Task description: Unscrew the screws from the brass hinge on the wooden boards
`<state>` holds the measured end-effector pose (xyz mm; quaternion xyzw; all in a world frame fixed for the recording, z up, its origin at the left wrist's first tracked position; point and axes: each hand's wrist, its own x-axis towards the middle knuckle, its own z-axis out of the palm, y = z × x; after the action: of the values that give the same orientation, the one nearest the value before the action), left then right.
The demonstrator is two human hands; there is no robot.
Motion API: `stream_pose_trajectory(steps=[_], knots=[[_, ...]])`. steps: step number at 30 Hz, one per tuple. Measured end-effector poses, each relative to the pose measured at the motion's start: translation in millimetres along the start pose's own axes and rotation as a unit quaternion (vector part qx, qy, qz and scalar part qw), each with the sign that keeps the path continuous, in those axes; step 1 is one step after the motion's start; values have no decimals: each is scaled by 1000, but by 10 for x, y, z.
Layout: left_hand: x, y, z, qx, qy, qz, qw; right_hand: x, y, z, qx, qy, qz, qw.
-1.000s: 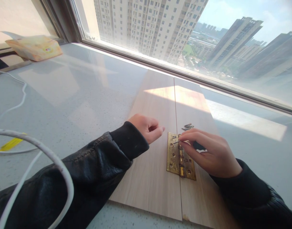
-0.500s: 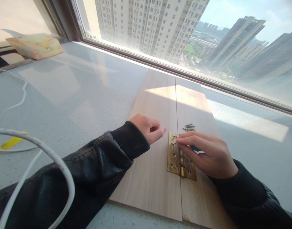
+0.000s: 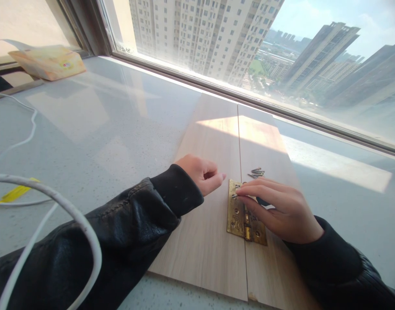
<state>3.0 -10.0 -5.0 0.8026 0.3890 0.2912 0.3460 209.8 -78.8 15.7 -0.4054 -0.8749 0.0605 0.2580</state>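
A brass hinge (image 3: 234,217) lies opened flat across the seam between two pale wooden boards (image 3: 203,241). My right hand (image 3: 278,206) covers the hinge's upper right part. Its thumb and forefinger pinch a small screw (image 3: 234,196), with the tip at a hole in the upper left leaf. Beneath those fingers shows a dark bluish thing (image 3: 263,201), mostly hidden, that I cannot name. My left hand (image 3: 200,172) rests closed on the left board, fingers curled, thumb near the hinge's edge; nothing shows in it. Just beyond the hinge, several loose screws (image 3: 256,173) lie in a small pile.
The boards sit on a speckled pale windowsill (image 3: 119,116), reaching toward the window frame (image 3: 191,82). A white cable (image 3: 84,228) with a yellow tag (image 3: 18,191) loops at the left, over my sleeve. A tissue pack (image 3: 51,62) stands in the far left corner.
My right fingertips have shifted slightly left and down, and the screw has tipped from lying slanted to pointing more into the hinge hole. My left hand has stayed in place.
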Motion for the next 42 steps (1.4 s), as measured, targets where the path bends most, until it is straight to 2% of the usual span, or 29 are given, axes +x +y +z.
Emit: stream_pose_trajectory(steps=[9, 19, 42], knots=[[1, 3, -5, -1, -1, 2, 1000, -12, 27, 13, -20, -3, 23, 1000], [1, 12, -6, -1, -1, -5, 1000, -12, 31, 26, 12, -20, 14, 1000], [2, -1, -3, 4, 1, 4, 1000, -13, 75, 12, -30, -24, 1, 999]])
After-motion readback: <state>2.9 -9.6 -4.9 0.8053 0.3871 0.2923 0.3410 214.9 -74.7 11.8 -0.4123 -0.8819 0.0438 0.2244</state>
